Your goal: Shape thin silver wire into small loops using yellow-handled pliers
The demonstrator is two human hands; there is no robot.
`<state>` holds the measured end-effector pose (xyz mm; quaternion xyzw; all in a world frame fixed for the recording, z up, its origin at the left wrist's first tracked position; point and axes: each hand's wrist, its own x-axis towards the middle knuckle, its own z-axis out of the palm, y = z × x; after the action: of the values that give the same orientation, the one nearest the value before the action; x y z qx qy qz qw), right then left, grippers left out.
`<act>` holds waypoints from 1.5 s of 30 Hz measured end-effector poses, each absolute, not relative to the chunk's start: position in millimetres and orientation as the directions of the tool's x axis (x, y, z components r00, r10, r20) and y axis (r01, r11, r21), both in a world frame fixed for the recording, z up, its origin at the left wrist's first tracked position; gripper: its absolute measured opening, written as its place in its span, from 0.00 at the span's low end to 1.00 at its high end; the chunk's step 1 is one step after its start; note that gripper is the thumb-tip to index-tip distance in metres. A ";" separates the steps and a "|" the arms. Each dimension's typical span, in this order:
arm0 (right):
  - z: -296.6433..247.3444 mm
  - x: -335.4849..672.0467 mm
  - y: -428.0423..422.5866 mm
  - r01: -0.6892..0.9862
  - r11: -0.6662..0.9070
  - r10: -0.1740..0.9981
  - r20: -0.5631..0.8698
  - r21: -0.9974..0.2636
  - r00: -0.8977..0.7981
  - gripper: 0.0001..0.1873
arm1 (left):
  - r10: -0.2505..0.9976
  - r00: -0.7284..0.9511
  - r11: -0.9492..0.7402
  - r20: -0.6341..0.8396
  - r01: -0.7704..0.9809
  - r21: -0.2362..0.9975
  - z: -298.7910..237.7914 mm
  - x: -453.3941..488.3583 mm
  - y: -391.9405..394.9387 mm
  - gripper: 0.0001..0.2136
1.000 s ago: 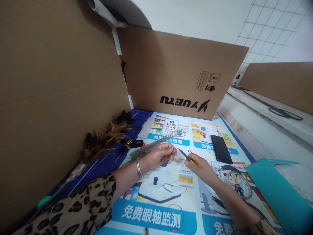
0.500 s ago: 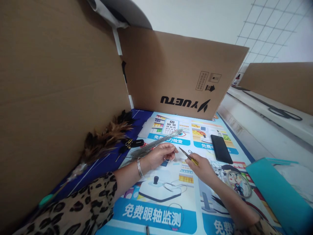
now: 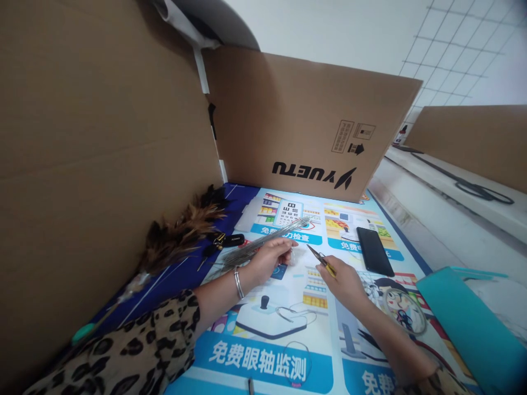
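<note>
My left hand (image 3: 269,260), with a silver bangle at the wrist, is closed in a pinch on a thin bent wire whose loop hangs at its fingertips. My right hand (image 3: 343,281) grips small pliers with yellow handles (image 3: 320,258); their pointed tip aims toward the left fingertips, a short gap away. A bundle of straight silver wires (image 3: 263,241) lies on the printed poster (image 3: 263,359) just behind my left hand. Bent wire loops (image 3: 294,315) lie on the poster nearer to me.
Cardboard walls (image 3: 102,148) enclose the left and back. A brown feather duster (image 3: 177,238) and dark keys (image 3: 224,241) lie at the left. A black phone (image 3: 374,251) lies right of the hands, a teal box (image 3: 473,323) at the right edge.
Both hands have shifted slightly away from me and to the right; the pliers' tip has drawn a little away from the wire in my left fingers.
</note>
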<state>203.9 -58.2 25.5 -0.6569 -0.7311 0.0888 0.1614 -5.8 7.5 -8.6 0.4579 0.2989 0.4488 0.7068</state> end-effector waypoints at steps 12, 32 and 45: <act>18.1 202.9 -60.1 0.965 0.154 0.970 0.216 -0.211 -0.108 0.14 | 0.902 0.432 0.194 -0.021 -0.362 0.912 -8.3 -5.9 8.3 0.14; 19.1 197.3 -62.9 0.942 0.273 0.832 0.445 0.193 -0.332 0.14 | 0.911 0.407 0.198 -0.069 -0.286 0.938 -2.1 -0.9 -1.3 0.12; 11.8 199.1 -60.2 0.973 0.229 0.895 0.388 0.016 -0.217 0.14 | 0.888 0.459 0.179 -0.033 -0.277 0.944 -3.2 -2.1 1.4 0.15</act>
<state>199.1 -60.2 11.8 -0.6072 -0.7694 -0.1292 0.1504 -2.1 1.4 -3.2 0.4881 0.3126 0.4154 0.7011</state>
